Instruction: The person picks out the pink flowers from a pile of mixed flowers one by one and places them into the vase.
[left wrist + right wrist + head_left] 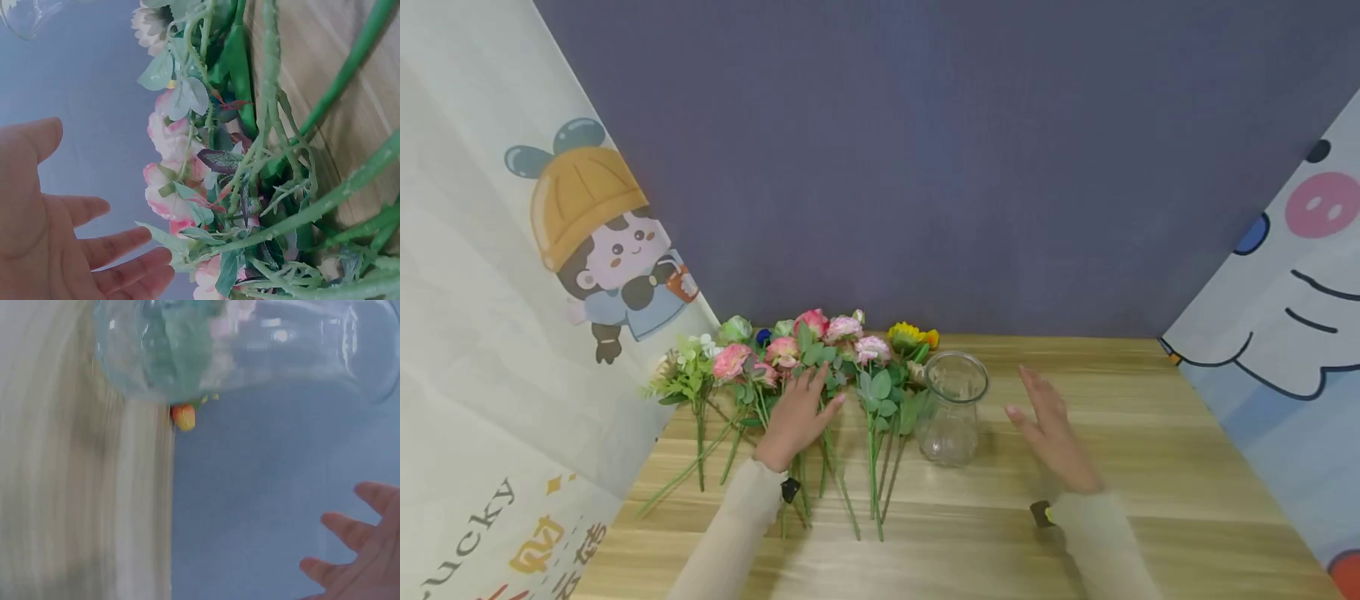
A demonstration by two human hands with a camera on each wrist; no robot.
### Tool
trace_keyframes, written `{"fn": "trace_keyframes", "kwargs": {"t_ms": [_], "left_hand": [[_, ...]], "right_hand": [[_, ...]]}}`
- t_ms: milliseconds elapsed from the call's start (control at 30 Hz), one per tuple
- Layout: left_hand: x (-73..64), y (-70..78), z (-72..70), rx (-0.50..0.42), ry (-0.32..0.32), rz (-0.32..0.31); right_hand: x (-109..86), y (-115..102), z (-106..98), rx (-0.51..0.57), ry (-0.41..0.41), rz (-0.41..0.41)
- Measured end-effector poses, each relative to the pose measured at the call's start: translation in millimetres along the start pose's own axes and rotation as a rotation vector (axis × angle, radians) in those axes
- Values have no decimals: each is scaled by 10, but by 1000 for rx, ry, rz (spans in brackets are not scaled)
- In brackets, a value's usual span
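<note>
A glass vase (pixel 953 425) with a flared rim stands upright on the table, right of a row of artificial flowers. My right hand (pixel 1051 429) is to the right of the vase, apart from it, fingers spread and holding nothing. Over the flowers hovers my left hand (pixel 797 414), its fingers extended and its palm bare in the left wrist view. Beneath and around it are pink blooms (pixel 783 352) with long green stems and leaves. A pale pink flower (pixel 872 350) lies between that hand and the vase. Behind the vase a yellow flower (pixel 907 336) shows.
The wooden table (pixel 1120 433) reaches back to a dark blue-grey panel (pixel 925 167). White and green flowers (pixel 694 360) lie at the far left, stems pointing toward the front. Printed cloths stand on the left (pixel 467 275) and right (pixel 1292 333).
</note>
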State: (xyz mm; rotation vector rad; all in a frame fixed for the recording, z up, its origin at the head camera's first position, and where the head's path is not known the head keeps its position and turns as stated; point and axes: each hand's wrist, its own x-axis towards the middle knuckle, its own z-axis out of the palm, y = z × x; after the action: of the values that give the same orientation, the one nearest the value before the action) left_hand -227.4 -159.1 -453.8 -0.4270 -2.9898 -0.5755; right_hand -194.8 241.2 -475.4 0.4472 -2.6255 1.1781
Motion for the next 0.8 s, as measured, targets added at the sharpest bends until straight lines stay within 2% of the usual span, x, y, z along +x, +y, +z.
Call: {"fn": "trace_keyframes", "kwargs": {"t_ms": [167,300,433,633,800], "left_hand": [[0,23,16,-49,19,-19],[-4,48,35,-106,27,-31],[0,66,85,-139,56,-51],[21,105,147,-186,58,-120],[13,151,187,-238,43,-154]], "right_hand": [[-5,-73,152,148,-25,60],[2,-211,251,233,-10,113],[48,-256,397,328,22,158],[124,-181,654,326,51,186],[146,-379,715,393,50,228]]}}
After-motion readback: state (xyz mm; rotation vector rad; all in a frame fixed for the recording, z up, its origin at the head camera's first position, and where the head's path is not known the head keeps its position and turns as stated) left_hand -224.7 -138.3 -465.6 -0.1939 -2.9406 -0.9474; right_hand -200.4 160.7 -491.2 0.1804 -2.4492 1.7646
